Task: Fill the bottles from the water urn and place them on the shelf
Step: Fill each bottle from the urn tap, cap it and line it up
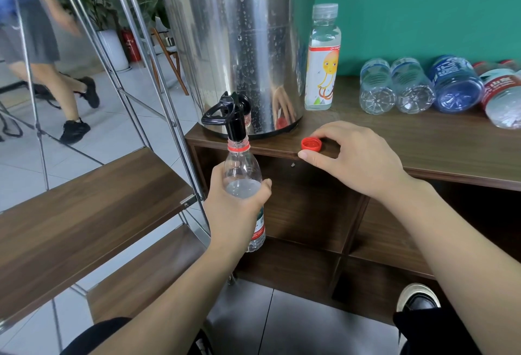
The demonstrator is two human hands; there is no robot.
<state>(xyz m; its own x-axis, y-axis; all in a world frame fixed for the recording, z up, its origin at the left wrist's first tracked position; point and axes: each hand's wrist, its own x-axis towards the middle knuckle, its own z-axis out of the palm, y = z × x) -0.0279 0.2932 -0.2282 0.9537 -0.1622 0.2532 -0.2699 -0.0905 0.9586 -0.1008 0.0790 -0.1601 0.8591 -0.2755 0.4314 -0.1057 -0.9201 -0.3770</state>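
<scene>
My left hand [238, 208] grips a clear plastic bottle [242, 170] with a red neck ring, held upright with its mouth right under the black tap [235, 118] of the steel water urn [234, 42]. Water stands high in the bottle, at the level of my fingers. My right hand [358, 157] rests on the front edge of the wooden cabinet top [394, 140], its fingers curled round the bottle's red cap [311, 144], which lies on the wood. A filled, capped bottle with a cartoon label [322, 58] stands right of the urn.
Several empty bottles [423, 87] lie on their sides at the back right of the cabinet top. A metal-framed shelf with wooden boards [93, 202] stands to the left. A person's legs [56, 78] pass behind it. My shoe [418, 298] is on the floor, lower right.
</scene>
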